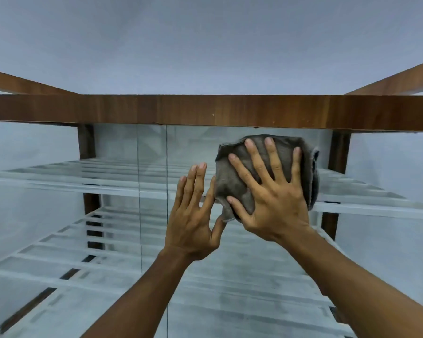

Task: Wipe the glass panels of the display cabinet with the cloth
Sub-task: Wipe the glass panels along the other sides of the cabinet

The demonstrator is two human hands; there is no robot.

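A grey cloth (232,181) is pressed flat against the right glass panel (242,276) of the display cabinet, just under its wooden top rail (205,111). My right hand (271,191) lies spread over the cloth, fingers pointing up, holding it to the glass. Left of it, my left hand (193,215) rests flat on the same panel with fingers together, its thumb touching the cloth's lower edge. The panel's vertical edge (167,167) runs just left of my left hand.
Another glass panel (108,240) overlaps on the left. Behind the glass are white slatted shelves (59,181) and dark wooden uprights (337,152). Wooden side rails (391,81) run back toward a plain bluish wall (205,45).
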